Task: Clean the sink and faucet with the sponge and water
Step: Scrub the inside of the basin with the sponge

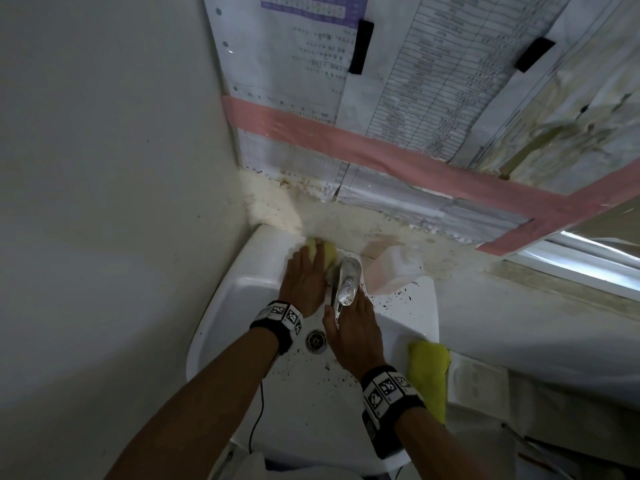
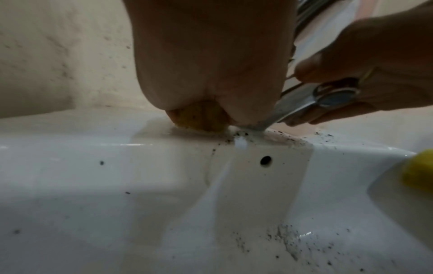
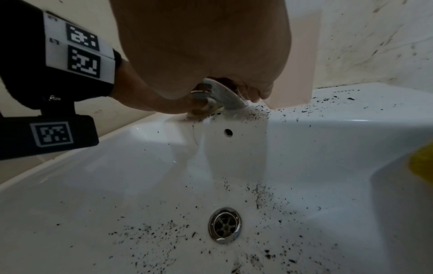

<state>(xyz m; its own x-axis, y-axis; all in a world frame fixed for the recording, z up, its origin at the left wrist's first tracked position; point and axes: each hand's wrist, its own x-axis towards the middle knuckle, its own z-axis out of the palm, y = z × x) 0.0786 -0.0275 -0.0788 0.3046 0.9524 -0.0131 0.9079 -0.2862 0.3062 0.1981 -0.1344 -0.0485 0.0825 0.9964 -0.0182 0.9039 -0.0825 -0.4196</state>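
Your left hand [image 1: 304, 278] presses the sponge [image 1: 79, 251] on the far sink [image 1: 242, 296] rim; its fingers are hidden. Your right hand [image 1: 353, 327] fingers grip the faucet [image 1: 348, 282].

A yellow sponge [image 1: 79, 252] lies on the white sink's [image 1: 242, 289] far-left ledge, just left of the chrome faucet [image 1: 348, 282]. Dark specks dot the basin around the metal drain [image 1: 316, 340].
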